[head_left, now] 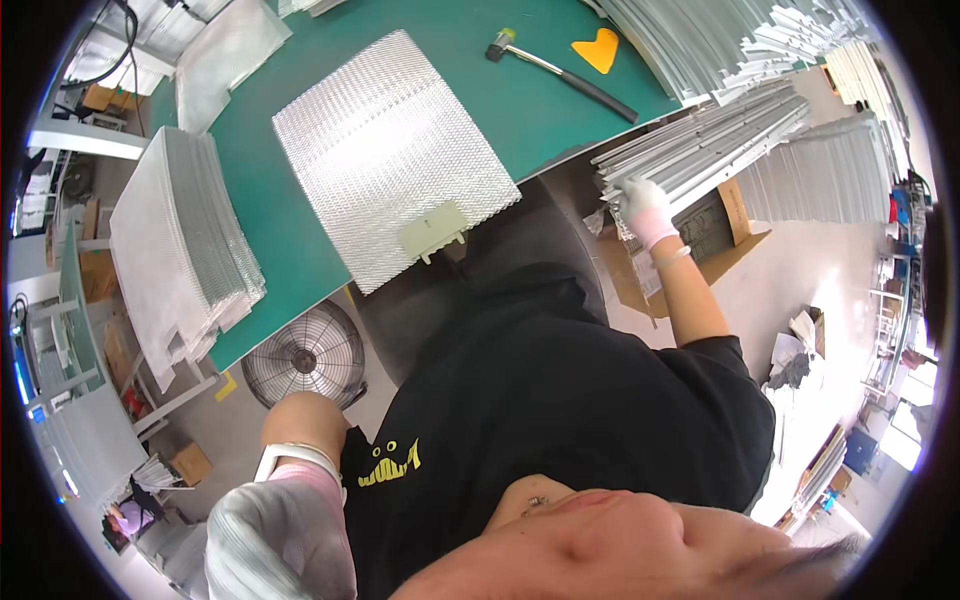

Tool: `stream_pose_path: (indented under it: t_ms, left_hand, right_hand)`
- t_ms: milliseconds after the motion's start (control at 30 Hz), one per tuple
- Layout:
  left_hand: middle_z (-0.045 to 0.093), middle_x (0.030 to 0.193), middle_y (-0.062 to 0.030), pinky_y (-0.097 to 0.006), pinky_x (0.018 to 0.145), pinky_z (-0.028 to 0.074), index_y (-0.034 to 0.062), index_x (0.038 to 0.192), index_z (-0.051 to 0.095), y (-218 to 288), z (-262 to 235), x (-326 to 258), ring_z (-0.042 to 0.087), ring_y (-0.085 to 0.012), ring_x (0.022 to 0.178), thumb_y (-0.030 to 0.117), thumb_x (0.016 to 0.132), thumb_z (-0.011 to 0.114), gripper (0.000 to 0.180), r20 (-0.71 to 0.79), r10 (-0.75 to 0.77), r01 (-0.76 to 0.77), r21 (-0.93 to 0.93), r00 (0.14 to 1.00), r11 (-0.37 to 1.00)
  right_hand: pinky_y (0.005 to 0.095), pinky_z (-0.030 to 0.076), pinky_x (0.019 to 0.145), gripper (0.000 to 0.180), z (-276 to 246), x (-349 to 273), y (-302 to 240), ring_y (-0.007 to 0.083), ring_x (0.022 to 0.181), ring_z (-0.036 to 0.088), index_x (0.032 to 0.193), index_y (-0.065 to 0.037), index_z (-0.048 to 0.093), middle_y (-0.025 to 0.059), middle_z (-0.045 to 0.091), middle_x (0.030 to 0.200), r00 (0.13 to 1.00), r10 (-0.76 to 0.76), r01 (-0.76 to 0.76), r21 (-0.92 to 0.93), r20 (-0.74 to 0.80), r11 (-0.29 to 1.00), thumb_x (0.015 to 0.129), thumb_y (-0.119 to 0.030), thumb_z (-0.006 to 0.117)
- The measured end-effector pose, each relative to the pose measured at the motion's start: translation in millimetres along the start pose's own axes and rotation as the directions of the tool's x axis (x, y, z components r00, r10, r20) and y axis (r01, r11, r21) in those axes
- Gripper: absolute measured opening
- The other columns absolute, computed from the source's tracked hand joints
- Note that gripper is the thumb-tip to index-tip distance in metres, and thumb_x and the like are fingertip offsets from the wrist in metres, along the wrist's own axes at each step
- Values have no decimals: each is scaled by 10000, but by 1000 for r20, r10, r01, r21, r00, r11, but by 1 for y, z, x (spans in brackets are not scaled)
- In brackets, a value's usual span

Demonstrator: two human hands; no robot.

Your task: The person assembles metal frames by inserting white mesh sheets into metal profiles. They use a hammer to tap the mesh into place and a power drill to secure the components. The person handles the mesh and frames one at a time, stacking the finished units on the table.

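My right hand [643, 207], in a white glove with a pink cuff, reaches out to the right. Its fingers are closed round the near end of a metal strip in a stack of long silvery strips [715, 145]. Raised close to the camera at the lower left is my left hand [275, 540], also gloved; its fingers are hidden. In front of me a silvery expanded-mesh sheet [390, 140] lies on the green table [255, 225], its near edge overhanging. A pale green notched plate [433, 232] rests on that edge, untouched by either hand.
A mallet [560, 75] and a yellow scraper [597, 50] lie at the back of the table. Stacked mesh sheets [175, 235] stand at the left. A floor fan [305, 355] is below the table edge. An opened cardboard box [735, 240] sits under the strips.
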State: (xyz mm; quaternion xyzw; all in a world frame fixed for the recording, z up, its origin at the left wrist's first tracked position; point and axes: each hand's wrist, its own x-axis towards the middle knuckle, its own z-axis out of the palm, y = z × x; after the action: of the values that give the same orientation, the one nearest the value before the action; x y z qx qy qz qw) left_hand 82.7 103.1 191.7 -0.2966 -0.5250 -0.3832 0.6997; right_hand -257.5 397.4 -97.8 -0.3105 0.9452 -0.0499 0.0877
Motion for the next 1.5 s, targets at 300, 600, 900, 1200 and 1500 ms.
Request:
stream_pose_path:
  t_ms: [300, 600, 900, 1200, 1500]
  left_hand:
    - [579, 935, 71, -320, 792, 417, 202, 899, 581, 19, 3, -22, 567, -117, 855, 474, 946, 549, 278, -24, 135, -113, 419, 990, 901]
    - [637, 937, -83, -413, 842, 488, 26, 977, 612, -5, 7, -115, 632, -200, 906, 327, 982, 549, 308, 284, -618, 462, 459, 733, 759]
    - [503, 1478, -133, -305, 1080, 411, 0, 1450, 482, -57, 78, -284, 503, -175, 1303, 127, 1039, 530, 433, 395, -876, 950, 24, 276, 311]
    - [465, 609, 19, -395, 684, 483, 124, 878, 541, 13, -107, -77, 378, -133, 501, 465, 1048, 469, 387, -320, -625, 667, 33, 713, 744]
    - [545, 603, -58, -271, 504, 401, 29, 836, 556, 43, -58, -178, 486, -118, 516, 476, 1072, 394, 531, -269, -926, 937, 299, 266, 182]
  right_hand:
    - [429, 529, 830, 195, 23, 19, 15, 276, 1006, 625, 921, -168, 753, 56, 616, 1034, 961, -258, 274, -209, 101, 939, 736, -223, 728]
    - [438, 526, 732, 74, -3, 12, -13, 326, 827, 649, 801, -131, 707, 103, 655, 828, 890, -456, 455, -28, -21, 890, 757, -189, 699]
    - [404, 511, 756, 138, -108, -61, -226, 294, 868, 660, 875, -95, 669, 85, 669, 859, 353, -911, 917, 273, -211, 292, 851, -208, 593]
    - [454, 453, 1014, 526, -79, -44, -97, 291, 1054, 576, 1179, 23, 535, 143, 583, 1142, 881, 151, -92, 475, 449, -875, 1009, -468, 452]
    - [394, 532, 778, 306, -214, -35, -65, 252, 841, 591, 960, -29, 595, 109, 621, 866, 763, -66, 286, 427, -643, -858, 1020, -316, 510]
